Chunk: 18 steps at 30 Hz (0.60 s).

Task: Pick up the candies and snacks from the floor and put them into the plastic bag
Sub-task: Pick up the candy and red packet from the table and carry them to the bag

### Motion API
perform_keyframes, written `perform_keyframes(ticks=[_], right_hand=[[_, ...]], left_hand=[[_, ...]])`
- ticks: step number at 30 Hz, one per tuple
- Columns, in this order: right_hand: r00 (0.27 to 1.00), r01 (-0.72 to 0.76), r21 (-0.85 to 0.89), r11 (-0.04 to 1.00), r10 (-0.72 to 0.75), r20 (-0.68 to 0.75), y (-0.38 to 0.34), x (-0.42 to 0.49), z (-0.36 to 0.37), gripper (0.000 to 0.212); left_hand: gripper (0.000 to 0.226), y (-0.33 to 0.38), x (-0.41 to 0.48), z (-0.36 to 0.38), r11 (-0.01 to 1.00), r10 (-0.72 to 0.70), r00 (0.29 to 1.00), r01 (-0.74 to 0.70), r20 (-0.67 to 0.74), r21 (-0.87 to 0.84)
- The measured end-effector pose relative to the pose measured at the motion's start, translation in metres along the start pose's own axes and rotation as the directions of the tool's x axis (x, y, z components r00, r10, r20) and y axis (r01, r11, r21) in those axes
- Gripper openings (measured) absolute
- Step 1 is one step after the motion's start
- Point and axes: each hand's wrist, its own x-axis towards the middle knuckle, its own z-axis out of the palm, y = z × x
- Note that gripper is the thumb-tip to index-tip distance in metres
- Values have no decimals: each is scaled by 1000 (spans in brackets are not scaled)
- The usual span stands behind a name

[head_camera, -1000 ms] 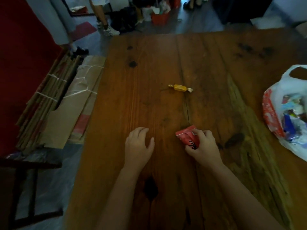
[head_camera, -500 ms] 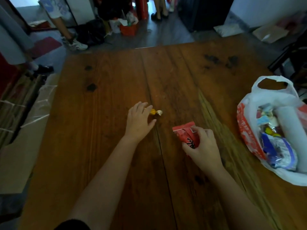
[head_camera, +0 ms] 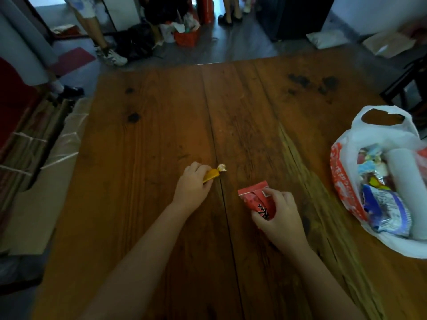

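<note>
My left hand is closed around a yellow wrapped candy, whose twisted foil end sticks out to the right. My right hand grips a red snack packet just above the brown wooden surface. A white plastic bag with red print lies open at the right edge, holding several wrapped snacks and a white roll. The bag is a good arm's reach to the right of my right hand.
Flattened cardboard and bundled sticks lie along the left edge of the wood. People's legs and shoes stand beyond the far edge, beside a red basket and dark bags. A dark chair frame stands at the far right.
My left hand reached forward to the yellow candy and closed on it. My right hand kept hold of the red packet. The view shifted so the bag shows more fully.
</note>
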Motion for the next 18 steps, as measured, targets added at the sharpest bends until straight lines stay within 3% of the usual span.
perform_keyframes(ticks=[7,11,18], right_hand=[[989,67,11,998,-68,130,9,-68,-6,64],[968,134,4,991,-131,214,21,-111,-9,65],[946,189,-27,982,-174,272,35,-170,-31,66]], left_hand=[[29,26,-149,-25,973,-199,979,202,41,-112],[31,42,-214,-33,957,-271,962,268,-16,-110],[27,68,-280,-49,953,-290,948,274,-134,-126]])
